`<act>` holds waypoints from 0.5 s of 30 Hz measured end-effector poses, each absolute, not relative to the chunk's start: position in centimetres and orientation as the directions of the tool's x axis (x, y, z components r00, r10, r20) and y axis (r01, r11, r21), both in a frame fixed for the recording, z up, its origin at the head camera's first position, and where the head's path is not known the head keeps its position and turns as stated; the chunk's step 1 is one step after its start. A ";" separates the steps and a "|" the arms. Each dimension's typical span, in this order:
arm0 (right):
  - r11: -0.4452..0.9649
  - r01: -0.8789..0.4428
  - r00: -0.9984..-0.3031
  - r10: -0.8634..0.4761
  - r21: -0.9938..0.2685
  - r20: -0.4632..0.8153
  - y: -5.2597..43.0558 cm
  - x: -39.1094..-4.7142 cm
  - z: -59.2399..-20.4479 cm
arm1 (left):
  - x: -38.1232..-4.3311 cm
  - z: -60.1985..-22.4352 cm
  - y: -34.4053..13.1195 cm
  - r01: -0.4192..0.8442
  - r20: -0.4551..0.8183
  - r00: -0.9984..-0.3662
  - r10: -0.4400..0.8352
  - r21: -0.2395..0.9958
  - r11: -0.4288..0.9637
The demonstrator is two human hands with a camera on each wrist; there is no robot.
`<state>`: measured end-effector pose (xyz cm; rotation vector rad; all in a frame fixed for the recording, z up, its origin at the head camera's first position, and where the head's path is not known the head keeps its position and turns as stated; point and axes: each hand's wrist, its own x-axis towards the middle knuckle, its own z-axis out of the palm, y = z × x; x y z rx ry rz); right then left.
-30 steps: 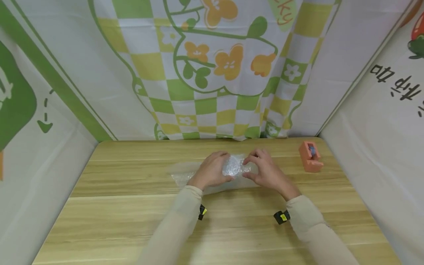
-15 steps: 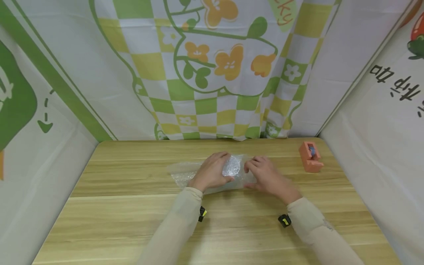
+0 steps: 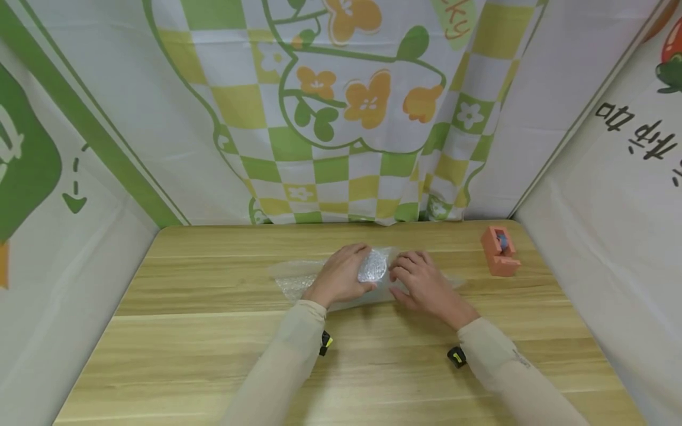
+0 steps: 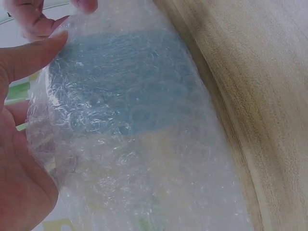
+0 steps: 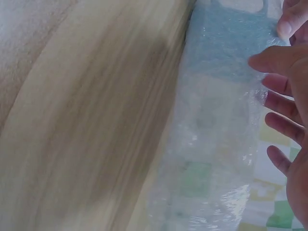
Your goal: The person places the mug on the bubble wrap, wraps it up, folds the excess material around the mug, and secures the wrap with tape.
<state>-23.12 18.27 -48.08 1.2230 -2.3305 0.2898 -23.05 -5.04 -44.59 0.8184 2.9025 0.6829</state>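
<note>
A round-topped object in clear bubble wrap (image 3: 374,266) lies near the back middle of the table. A blue band (image 4: 125,82) shows through the wrap in the left wrist view. My left hand (image 3: 341,275) grips the wrapped object from its left side, with the thumb near me and the fingers on the far side. At the right, my right hand (image 3: 423,287) lies over the loose wrap, its fingers bent gently and apart. Its thumb (image 5: 269,61) touches the wrap in the right wrist view. Palms hide part of the sheet.
The loose wrap spreads left (image 3: 295,287) of my left hand and out past the right hand. A coral tape dispenser (image 3: 499,252) stands at the back right corner of the wooden table (image 3: 213,367). Behind the table hangs a checked, flowered cloth (image 3: 341,171).
My right hand pinched the wrap's right side, then loosened and now spreads its fingers over it. The wrap's right end now shows flatter beyond that hand. The left hand keeps its place.
</note>
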 end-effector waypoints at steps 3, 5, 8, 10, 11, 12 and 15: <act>0.572 -0.820 -0.501 -0.698 -0.024 0.512 18.2 -23.4 -48.1 | -23.1 -44.5 -5.0 0.495 0.073 -0.854 0.516 0.423 0.759; 0.586 -0.806 -0.542 -0.680 -0.079 0.494 18.1 -23.6 -47.9 | -23.1 -44.5 -5.0 0.502 0.079 -0.851 0.520 0.417 0.758; 0.620 -0.767 -0.617 -0.641 -0.167 0.455 17.9 -23.6 -47.5 | -23.1 -44.5 -5.0 0.511 0.088 -0.847 0.524 0.409 0.756; 0.650 -0.725 -0.675 -0.606 -0.227 0.421 17.7 -23.7 -47.1 | -23.1 -44.5 -5.0 0.516 0.094 -0.844 0.528 0.406 0.754; 0.664 -0.701 -0.705 -0.588 -0.261 0.397 17.5 -23.7 -46.8 | -23.1 -44.5 -5.0 0.519 0.096 -0.843 0.530 0.407 0.752; 0.677 -0.675 -0.733 -0.571 -0.293 0.370 17.4 -23.8 -46.6 | -23.1 -44.5 -5.0 0.520 0.097 -0.842 0.531 0.409 0.750; 0.709 -0.584 -0.812 -0.521 -0.396 0.263 17.0 -24.2 -45.8 | -23.1 -44.4 -5.0 0.519 0.093 -0.841 0.532 0.412 0.749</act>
